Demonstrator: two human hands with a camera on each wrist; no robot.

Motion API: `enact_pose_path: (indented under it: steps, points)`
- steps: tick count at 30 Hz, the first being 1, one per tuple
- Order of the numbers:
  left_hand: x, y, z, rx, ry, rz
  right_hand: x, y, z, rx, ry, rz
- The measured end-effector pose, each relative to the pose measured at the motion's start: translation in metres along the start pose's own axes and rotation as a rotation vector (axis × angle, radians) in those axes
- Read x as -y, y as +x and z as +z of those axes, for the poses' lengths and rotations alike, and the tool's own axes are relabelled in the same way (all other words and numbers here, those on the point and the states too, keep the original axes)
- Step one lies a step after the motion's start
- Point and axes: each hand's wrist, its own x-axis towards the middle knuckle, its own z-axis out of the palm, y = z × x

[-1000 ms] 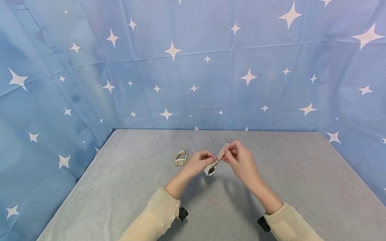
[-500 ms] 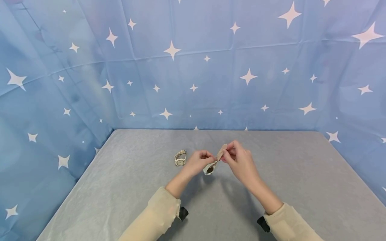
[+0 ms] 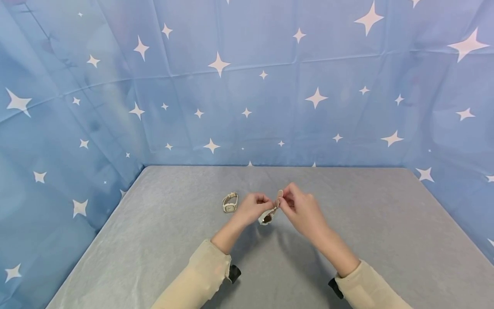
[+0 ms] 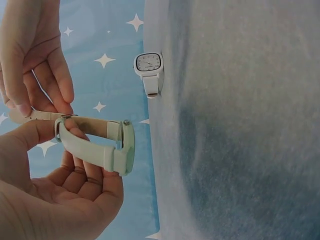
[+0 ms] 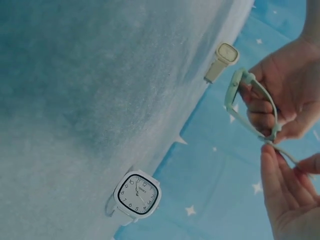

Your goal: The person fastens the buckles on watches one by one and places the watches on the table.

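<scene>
A pale green wristwatch (image 4: 87,149) hangs above the table, its strap looped through the buckle. My left hand (image 3: 250,209) pinches the strap at the buckle between thumb and fingers; its other fingers curl beneath the loop. My right hand (image 3: 305,211) pinches the free strap end, whose beige underside shows in the left wrist view. The watch case (image 5: 233,91) points away from the buckle, its dial turned out of sight. On the table to the left of my left hand lies a cream wristwatch (image 3: 230,207), buckled in a loop.
A white wristwatch (image 5: 137,194) with a black-rimmed dial lies on the grey tablecloth (image 3: 185,180); in the head view it is not visible. A blue star-patterned curtain (image 3: 239,90) stands behind the table and along its sides.
My right hand has moved left and slightly down, closer to the left hand, and less of the strap end shows. The left hand stays at the buckle, almost still.
</scene>
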Motion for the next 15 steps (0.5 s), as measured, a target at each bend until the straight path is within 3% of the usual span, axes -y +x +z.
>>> enact_pose_path:
  steps: [9, 12, 15]
  points:
    - [-0.0002, -0.0018, -0.0032, 0.096, -0.067, 0.021, -0.0015, 0.0010, -0.0016, -0.013, 0.066, 0.087]
    - [-0.0010, -0.0035, -0.0033, 0.074, -0.048, 0.057, -0.0022, 0.0012, -0.0019, -0.017, 0.077, 0.099]
    - [-0.0025, -0.0053, -0.0028, 0.009, -0.056, 0.087, -0.0032, 0.0017, -0.0014, -0.020, 0.084, 0.099]
